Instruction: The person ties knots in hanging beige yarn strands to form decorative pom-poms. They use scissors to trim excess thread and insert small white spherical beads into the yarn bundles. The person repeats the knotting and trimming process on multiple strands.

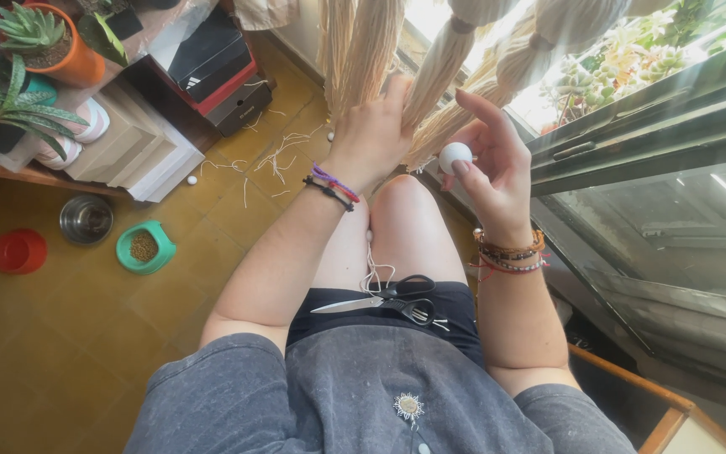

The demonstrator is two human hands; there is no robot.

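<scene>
Bead: white ball [454, 155] I see pinched in right hand [497, 172].
Left hand [373, 134]: closed on hanging raffia strands [363, 50].
Relation: bead just right of strands, which hang upright.

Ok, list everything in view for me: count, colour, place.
fibre bundles: several, straw-coloured, hanging ahead
ball: one, white, in right fingers
scissors: one, black-handled, on lap
cord: one, white, between the thighs
potted plants: several, green, upper left
boxes: stacked, black and red, by the wall
bowls: three; red, steel, green; on floor at left
fibre scraps: many, pale, on floor
left hand: in the fibres
right hand: pinching ball
</scene>
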